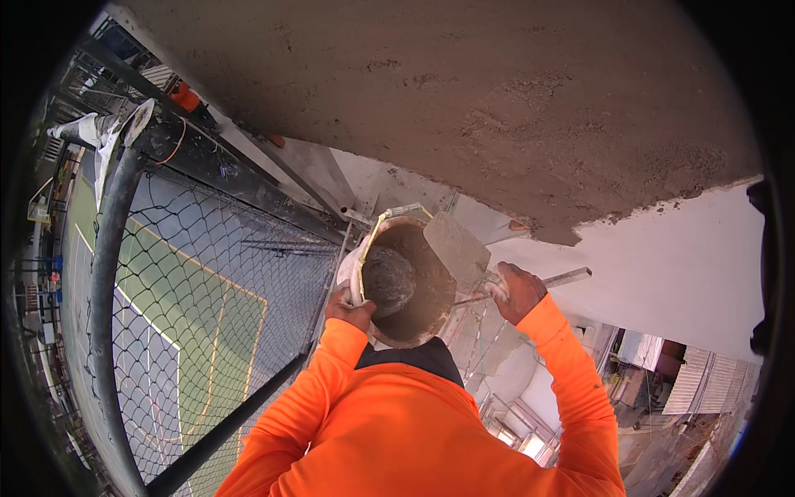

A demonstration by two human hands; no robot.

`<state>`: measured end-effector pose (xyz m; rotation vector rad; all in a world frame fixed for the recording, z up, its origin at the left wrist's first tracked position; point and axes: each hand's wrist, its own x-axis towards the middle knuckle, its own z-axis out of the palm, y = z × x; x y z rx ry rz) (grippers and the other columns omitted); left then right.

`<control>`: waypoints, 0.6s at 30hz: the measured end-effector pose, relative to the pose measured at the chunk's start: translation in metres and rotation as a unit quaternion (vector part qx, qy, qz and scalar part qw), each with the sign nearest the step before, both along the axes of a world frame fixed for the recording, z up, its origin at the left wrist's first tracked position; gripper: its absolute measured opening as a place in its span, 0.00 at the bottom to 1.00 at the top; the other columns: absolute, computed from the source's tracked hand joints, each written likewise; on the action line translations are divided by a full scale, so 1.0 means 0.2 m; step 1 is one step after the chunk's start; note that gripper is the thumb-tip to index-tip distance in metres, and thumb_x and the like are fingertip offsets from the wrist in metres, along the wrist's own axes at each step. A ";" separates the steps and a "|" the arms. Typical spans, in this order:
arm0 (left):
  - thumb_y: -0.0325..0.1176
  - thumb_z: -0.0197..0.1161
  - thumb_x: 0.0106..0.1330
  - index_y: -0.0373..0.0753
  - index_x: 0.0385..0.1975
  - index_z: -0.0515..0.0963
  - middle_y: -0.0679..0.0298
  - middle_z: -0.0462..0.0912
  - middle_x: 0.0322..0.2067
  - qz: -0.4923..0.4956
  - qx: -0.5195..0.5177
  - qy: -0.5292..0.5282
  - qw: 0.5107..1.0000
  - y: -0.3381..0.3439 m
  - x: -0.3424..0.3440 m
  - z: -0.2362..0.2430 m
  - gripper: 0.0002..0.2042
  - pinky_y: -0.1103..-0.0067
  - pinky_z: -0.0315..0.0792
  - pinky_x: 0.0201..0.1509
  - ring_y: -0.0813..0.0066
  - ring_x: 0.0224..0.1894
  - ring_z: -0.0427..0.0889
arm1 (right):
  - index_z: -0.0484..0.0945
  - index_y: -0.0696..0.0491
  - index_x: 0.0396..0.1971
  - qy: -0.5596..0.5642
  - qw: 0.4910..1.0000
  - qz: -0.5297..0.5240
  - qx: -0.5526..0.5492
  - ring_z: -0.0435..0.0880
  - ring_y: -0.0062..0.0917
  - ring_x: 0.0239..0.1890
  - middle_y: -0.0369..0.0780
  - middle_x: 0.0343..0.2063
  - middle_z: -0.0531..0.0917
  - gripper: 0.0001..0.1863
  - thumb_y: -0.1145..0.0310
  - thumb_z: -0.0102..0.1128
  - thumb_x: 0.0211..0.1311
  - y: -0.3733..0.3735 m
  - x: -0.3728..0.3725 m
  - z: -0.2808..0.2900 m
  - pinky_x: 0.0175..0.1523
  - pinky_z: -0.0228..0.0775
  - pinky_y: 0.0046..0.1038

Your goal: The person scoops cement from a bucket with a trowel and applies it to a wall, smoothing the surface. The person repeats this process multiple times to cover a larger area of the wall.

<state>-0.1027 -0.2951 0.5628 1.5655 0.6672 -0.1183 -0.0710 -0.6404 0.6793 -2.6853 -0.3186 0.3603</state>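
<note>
Left hand closed on bucket, right hand closed around trowel.

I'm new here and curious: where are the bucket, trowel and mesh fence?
Bucket (432,290): head view, on its inner wall.
Trowel (458,248): head view, on its flat blade.
Mesh fence (300,282): head view, on its wires.

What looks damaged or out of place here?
A ragged white scrap hangs by the top of the fence's dark post, looking torn and stray. The brown plaster is rough in patches and ends jaggedly against the pale wall. No clear spill.
</note>
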 end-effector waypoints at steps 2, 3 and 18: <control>0.18 0.66 0.53 0.29 0.56 0.74 0.56 0.80 0.50 -0.094 0.028 0.011 0.995 -0.03 -0.01 -0.01 0.26 0.76 0.80 0.43 0.67 0.43 0.84 | 0.74 0.55 0.50 0.101 0.978 0.054 -0.172 0.84 0.49 0.43 0.51 0.40 0.83 0.19 0.66 0.60 0.59 0.14 -0.07 -0.29 0.46 0.75 0.47; 0.19 0.67 0.52 0.29 0.54 0.75 0.56 0.77 0.55 -0.097 0.059 -0.018 0.993 -0.07 -0.01 -0.01 0.25 0.76 0.79 0.46 0.67 0.46 0.83 | 0.74 0.55 0.51 0.053 0.981 0.053 -0.178 0.85 0.48 0.42 0.49 0.38 0.84 0.19 0.67 0.58 0.60 0.20 -0.10 -0.42 0.46 0.76 0.47; 0.21 0.65 0.53 0.33 0.36 0.81 0.64 0.83 0.27 -0.160 -0.052 0.088 0.982 -0.18 0.10 0.21 0.10 0.76 0.77 0.30 0.75 0.25 0.80 | 0.75 0.55 0.46 0.017 0.998 -0.058 0.005 0.83 0.49 0.43 0.50 0.43 0.83 0.21 0.55 0.63 0.61 0.08 -0.32 -0.47 0.47 0.76 0.46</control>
